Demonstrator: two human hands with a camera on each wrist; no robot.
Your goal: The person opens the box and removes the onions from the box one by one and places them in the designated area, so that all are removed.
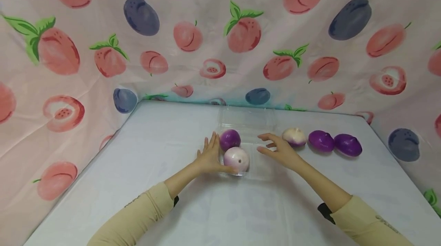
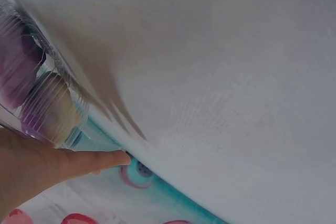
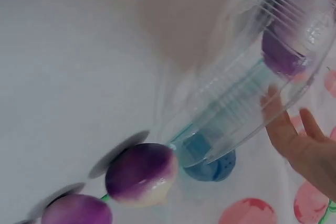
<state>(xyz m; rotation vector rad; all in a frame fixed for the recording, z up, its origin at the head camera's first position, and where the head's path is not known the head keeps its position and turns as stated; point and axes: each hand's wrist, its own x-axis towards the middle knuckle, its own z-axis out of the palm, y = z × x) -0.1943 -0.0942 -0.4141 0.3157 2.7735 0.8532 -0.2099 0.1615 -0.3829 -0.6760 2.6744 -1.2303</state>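
A clear plastic box (image 1: 262, 163) with its lid (image 1: 247, 117) laid back holds two glossy onions in its left part. One onion (image 1: 230, 140) shows purple and lies behind; a whitish onion (image 1: 237, 158) sits in front of it. Along the box's left side rests my left hand (image 1: 208, 160), fingers extended and thumb at the front corner. Over the right part of the box hovers my right hand (image 1: 280, 151), fingers slightly bent and nothing between them. In the right wrist view, those fingers (image 3: 281, 121) are beside the clear wall.
To the right of the box, a white-and-purple onion (image 1: 294, 137) and two purple onions (image 1: 321, 141) (image 1: 348, 145) lie in a row on the white table (image 1: 155, 138). A fruit-printed cloth (image 1: 206, 46) hangs behind and at the sides.
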